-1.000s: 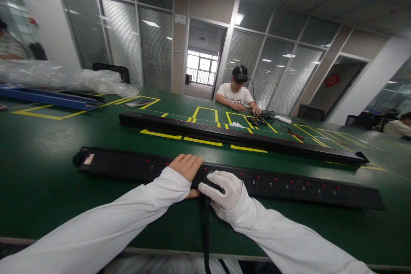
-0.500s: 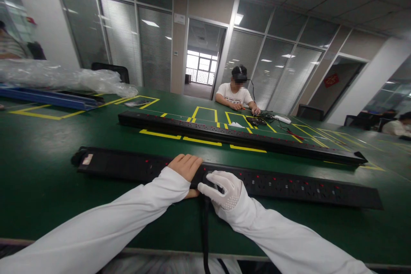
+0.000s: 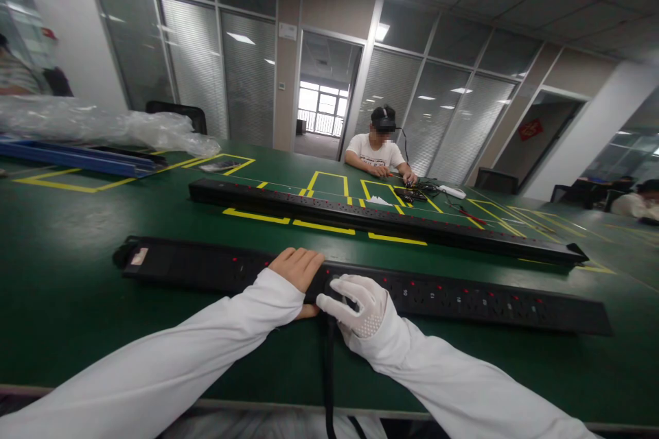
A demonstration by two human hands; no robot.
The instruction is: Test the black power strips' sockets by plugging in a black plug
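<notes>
A long black power strip (image 3: 463, 305) lies across the green table in front of me, with red lights and numbered sockets along its top. My left hand (image 3: 297, 271), bare below a white sleeve, is wrapped over the strip near its middle, thumb on the near side. Right beside it, my right hand (image 3: 360, 302) in a white dotted glove grips a black plug at the strip's sockets. The plug is mostly hidden by the fingers. Its thick black cable (image 3: 329, 363) hangs down toward me over the table's near edge.
A second long black power strip (image 3: 360, 211) lies farther back beside yellow tape marks. At the back left are plastic wrap (image 3: 103, 123) and blue rails (image 3: 77, 156). Across the table a person (image 3: 378, 151) in a headset handles small items near cables (image 3: 430, 185).
Nearly nothing differs. Both hands stay in place on the strip and the plug, and the view has shifted only very slightly.
</notes>
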